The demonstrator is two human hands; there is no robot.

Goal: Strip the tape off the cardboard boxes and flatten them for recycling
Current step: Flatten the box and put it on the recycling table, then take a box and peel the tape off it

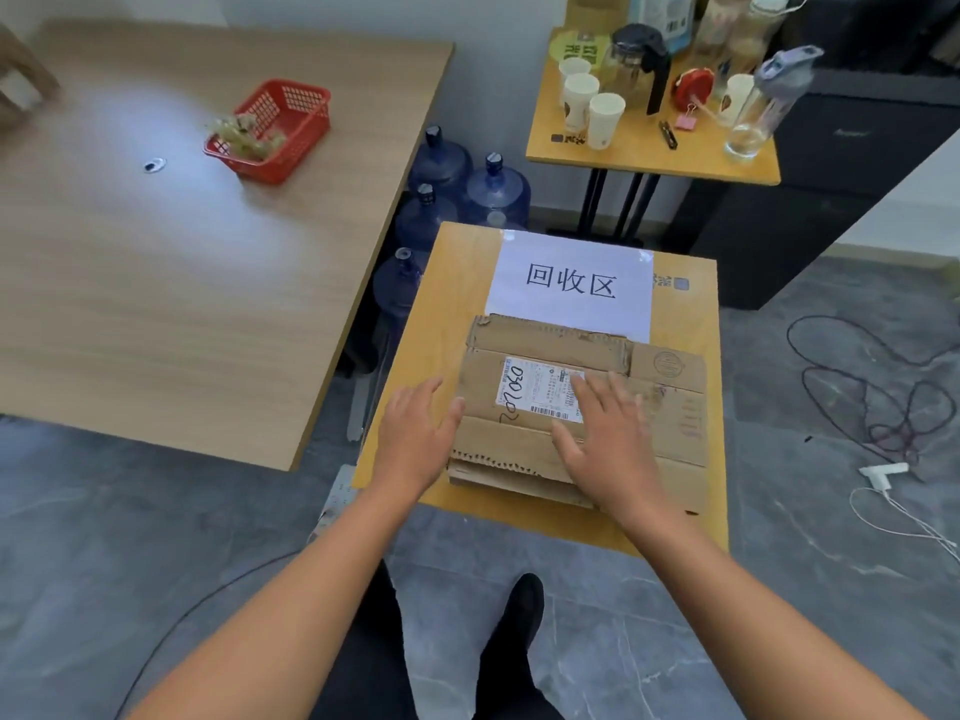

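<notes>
I see matt, rough-edged flattened cardboard boxes (582,407) on a smooth wood counter (447,283); a glossy paper sign (571,283).

Shipping label (535,389) corner covered by right hand (608,439); fine print unreadable. Basket (306,103) contents blurred. Bottles (724,23) cropped by top edge.

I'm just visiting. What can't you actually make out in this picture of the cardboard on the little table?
Head view:
- Label small print: too small, and the right hand covers its corner.
- Cardboard layers underneath: hidden by the top sheet; count unclear.
- Red basket contents: blurred.
- Bottles at the back: cut off by the top edge.
</notes>
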